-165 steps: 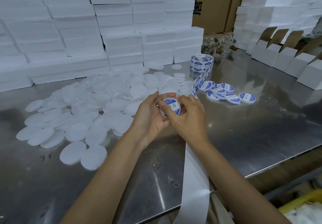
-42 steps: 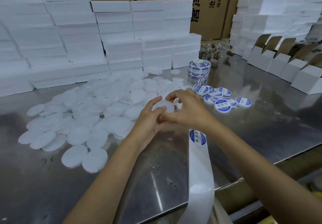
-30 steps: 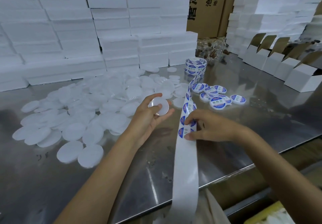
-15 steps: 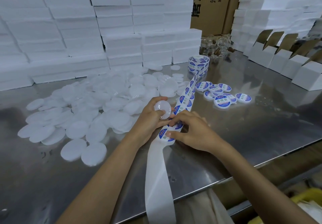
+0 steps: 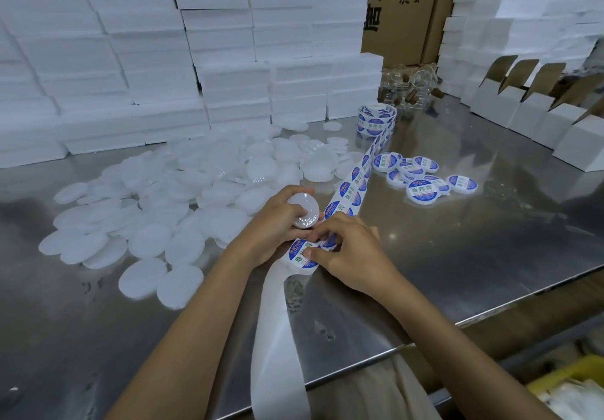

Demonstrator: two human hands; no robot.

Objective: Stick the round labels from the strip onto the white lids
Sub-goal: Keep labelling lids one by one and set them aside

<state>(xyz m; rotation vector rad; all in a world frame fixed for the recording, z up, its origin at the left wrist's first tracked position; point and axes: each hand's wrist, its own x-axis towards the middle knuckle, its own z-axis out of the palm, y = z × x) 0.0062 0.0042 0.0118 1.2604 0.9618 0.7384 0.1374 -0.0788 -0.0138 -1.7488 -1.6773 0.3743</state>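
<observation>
Left hand (image 5: 266, 223) grips a bare lid (image 5: 303, 210). Right hand (image 5: 351, 249) pinches a label (image 5: 302, 256) on the strip (image 5: 351, 191) beside that lid. Fingertips partly hide the label.

Blue-and-white round labels (image 5: 347, 195) on a white strip (image 5: 277, 338); white lids (image 5: 183, 197), silver table (image 5: 457, 256).
</observation>
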